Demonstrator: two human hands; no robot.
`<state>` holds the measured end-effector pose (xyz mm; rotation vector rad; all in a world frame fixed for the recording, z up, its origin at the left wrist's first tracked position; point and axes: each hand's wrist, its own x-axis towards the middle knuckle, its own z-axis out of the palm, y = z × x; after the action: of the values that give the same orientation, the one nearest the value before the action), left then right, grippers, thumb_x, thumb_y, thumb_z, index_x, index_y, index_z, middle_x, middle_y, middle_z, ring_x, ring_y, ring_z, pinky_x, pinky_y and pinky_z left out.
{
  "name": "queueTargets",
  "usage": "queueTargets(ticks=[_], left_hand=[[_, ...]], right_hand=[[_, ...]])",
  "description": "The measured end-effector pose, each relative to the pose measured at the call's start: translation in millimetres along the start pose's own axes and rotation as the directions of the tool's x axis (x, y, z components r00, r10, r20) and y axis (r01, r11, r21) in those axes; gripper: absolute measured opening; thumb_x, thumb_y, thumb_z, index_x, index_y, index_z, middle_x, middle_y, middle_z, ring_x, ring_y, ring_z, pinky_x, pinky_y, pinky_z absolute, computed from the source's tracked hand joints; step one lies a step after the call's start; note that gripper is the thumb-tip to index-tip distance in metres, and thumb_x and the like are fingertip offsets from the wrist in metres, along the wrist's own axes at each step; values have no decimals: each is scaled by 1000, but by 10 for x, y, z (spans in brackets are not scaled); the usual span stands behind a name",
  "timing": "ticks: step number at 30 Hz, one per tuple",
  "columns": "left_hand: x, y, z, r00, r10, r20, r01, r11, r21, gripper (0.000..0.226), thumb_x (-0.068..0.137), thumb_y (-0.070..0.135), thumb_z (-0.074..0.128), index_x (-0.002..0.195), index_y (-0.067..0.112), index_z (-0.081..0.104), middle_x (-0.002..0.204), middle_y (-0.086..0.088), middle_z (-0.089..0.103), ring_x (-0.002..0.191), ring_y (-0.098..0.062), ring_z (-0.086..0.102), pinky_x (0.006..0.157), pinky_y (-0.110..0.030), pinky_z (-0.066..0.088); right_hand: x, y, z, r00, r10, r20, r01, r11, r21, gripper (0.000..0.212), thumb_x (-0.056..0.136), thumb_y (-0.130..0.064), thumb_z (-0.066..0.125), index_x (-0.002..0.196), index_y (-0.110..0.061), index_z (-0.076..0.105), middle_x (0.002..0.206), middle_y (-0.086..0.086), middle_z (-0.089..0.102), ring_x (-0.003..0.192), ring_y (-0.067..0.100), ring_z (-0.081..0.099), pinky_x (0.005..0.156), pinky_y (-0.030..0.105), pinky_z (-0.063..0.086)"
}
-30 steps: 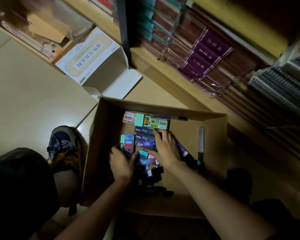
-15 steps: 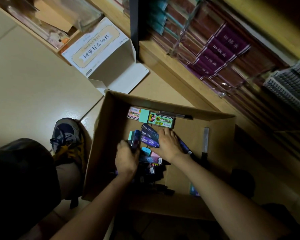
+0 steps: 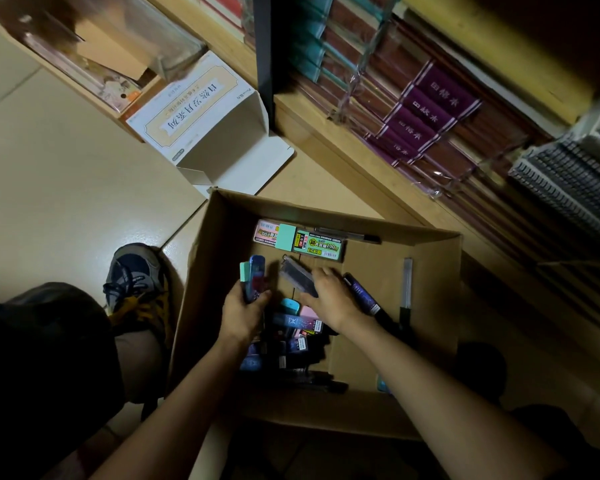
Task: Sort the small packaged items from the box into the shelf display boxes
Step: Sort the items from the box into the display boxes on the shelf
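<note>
stationery shop, wooden shelves (image 3: 343, 147) packed with wrapped notebooks (image 3: 426, 112), spiral pads (image 3: 568, 181), tiled floor (image 3: 66, 188)

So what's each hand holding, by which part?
Left hand grips blue and teal packs by their lower ends; right hand pinches a dark purple plastic pack by its near end.

The tiled floor (image 3: 66, 188) bears the cardboard box (image 3: 203, 282), a white open carton (image 3: 194, 116) and a shoe (image 3: 132, 275).

- In the cardboard box (image 3: 326, 407) lie small packaged items (image 3: 293, 332).
- An open carton (image 3: 201, 123) sits just behind the box's left corner.
- A shoe (image 3: 132, 275) stands left of the box.
- The shelf (image 3: 343, 157) runs behind it, rightward.
</note>
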<state>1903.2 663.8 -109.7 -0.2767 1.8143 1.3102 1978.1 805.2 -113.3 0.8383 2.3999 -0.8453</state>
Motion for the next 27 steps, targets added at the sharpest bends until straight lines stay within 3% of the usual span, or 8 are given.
queueTargets(ticks=[2, 7, 10, 12, 18, 21, 25, 27], left_hand=[[-6, 26, -7, 998, -37, 58, 40, 998, -56, 12, 88, 9, 60, 97, 17, 59, 81, 4, 70, 67, -7, 69, 52, -21, 52], [-74, 143, 121, 975, -83, 208, 114, 983, -142, 8, 89, 20, 61, 86, 12, 62, 64, 0, 67, 55, -11, 66, 48, -24, 52], [-166, 263, 270, 969, -3, 247, 50, 982, -183, 16, 91, 22, 56, 91, 8, 63, 63, -1, 68, 55, -11, 65, 53, -23, 53], [-256, 345, 341, 970, 60, 237, -8, 976, -218, 16, 95, 23, 51, 98, 14, 64, 76, -1, 73, 67, -13, 69, 60, -25, 56], [-662, 647, 480, 930, 156, 334, -42, 946, -322, 41, 96, 42, 39, 119, 15, 60, 106, -7, 72, 96, -20, 69, 77, -31, 56], [-869, 791, 502, 890, 215, 403, -72, 937, -343, 46, 89, 38, 54, 125, 9, 56, 117, -16, 66, 108, -27, 63, 93, -38, 51], [-1113, 941, 534, 883, 209, 420, -52, 933, -355, 54, 77, 28, 66, 124, 5, 55, 122, -22, 61, 113, -35, 59, 100, -45, 45], [-1223, 1013, 564, 890, 214, 403, -67, 935, -348, 53, 77, 26, 66, 123, 3, 55, 120, -22, 62, 112, -35, 59, 97, -43, 48]], right_hand=[[-32, 11, -52, 1000, 20, 3, -21, 997, 77, 33, 91, -26, 58, 114, -4, 49, 120, 14, 54, 111, 28, 51, 87, 33, 41], [-196, -34, -218, 995, 91, -33, -73, 926, 371, 30, 90, -24, 60, 109, -4, 49, 107, 11, 60, 96, 25, 58, 70, 29, 40], [-379, -148, -350, 994, 109, 0, -76, 694, 716, 22, 88, -8, 62, 107, -3, 51, 87, 6, 63, 72, 11, 60, 67, 22, 47], [-502, -204, -416, 992, 125, -1, -69, 552, 831, 25, 87, -3, 61, 111, -2, 52, 84, 6, 63, 71, 12, 59, 71, 25, 49], [-865, -352, -694, 987, 136, -81, 17, 412, 911, 29, 85, -1, 63, 113, -6, 56, 88, -3, 64, 76, 5, 60, 66, 10, 49], [-1045, -398, -857, 991, 112, -74, 17, 441, 897, 32, 86, -3, 61, 118, -8, 56, 90, -1, 65, 82, 10, 62, 75, 20, 51], [-1299, -462, -1066, 995, 77, -64, 18, 491, 871, 29, 85, -3, 61, 108, -18, 54, 88, -3, 65, 77, 7, 63, 58, 15, 49], [-1414, -480, -1148, 993, 83, -80, 28, 500, 866, 31, 85, -5, 62, 112, -16, 52, 93, 1, 65, 83, 13, 64, 66, 22, 52]])
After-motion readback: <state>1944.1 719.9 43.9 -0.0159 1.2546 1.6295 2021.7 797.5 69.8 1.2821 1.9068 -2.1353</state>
